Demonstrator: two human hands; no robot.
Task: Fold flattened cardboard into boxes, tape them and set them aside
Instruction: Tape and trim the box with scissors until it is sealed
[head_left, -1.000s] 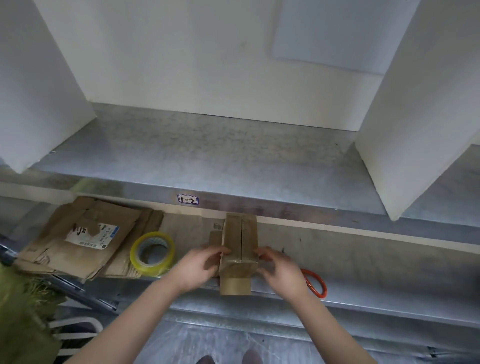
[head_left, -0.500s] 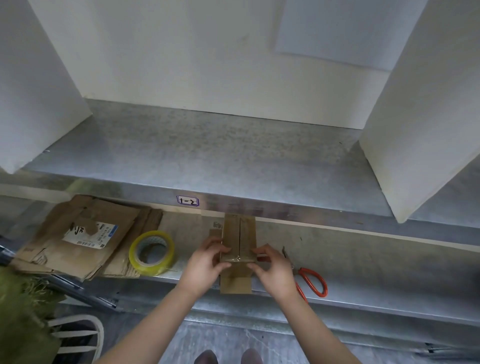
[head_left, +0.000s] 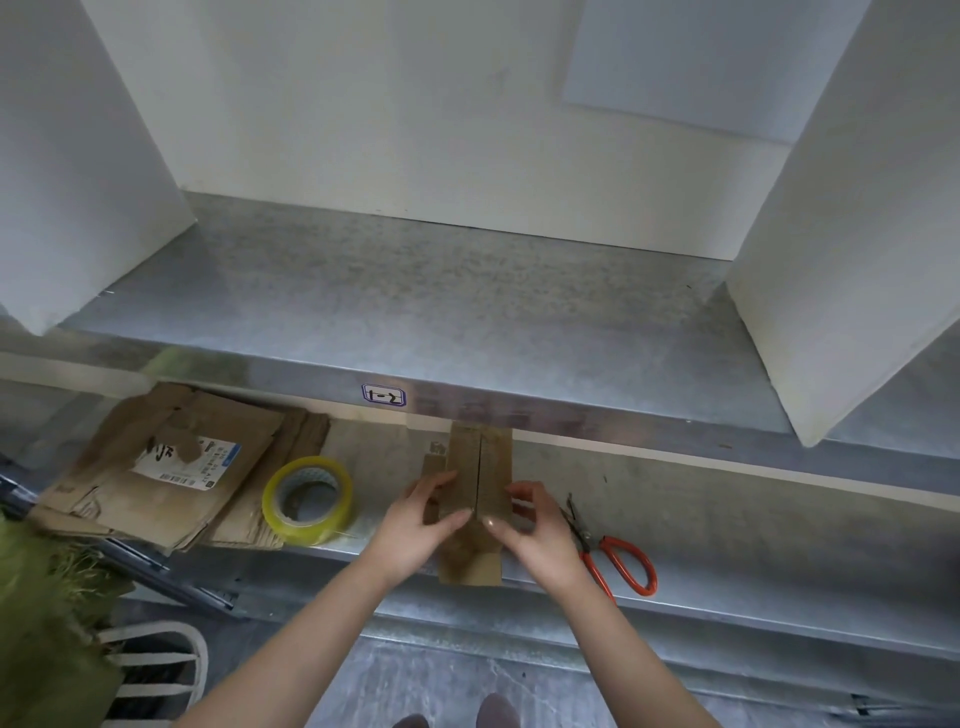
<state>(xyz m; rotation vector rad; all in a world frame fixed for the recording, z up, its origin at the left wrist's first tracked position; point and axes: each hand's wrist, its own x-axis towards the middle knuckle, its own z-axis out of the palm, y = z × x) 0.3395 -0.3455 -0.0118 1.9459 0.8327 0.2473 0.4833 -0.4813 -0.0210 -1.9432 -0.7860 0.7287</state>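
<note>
The small cardboard box (head_left: 480, 467) stands on the metal shelf (head_left: 753, 551), its top flaps meeting at a centre seam and its inside hidden. The left hand (head_left: 415, 522) and right hand (head_left: 540, 527) each have their grip clamped on its sides. Left of the box are a tape roll (head_left: 306, 501) and flattened cardboard (head_left: 156, 467); right of it lie scissors (head_left: 615, 558).

Single view: head-worn, wide-angle camera. Faces forward and steeply down, over the person's own forearms (head_left: 291, 649). Close range: left hand (head_left: 415, 530) and right hand (head_left: 545, 535) sit low centre, both gripping the cardboard box (head_left: 480, 462) on the lower metal shelf (head_left: 753, 519). Upper shelf (head_left: 441, 312) fills mid-frame, white wall (head_left: 363, 104) above it; floor (head_left: 426, 675) and shoe tips (head_left: 498, 709) at bottom edge. Shelf front edges slope down to the right
</note>
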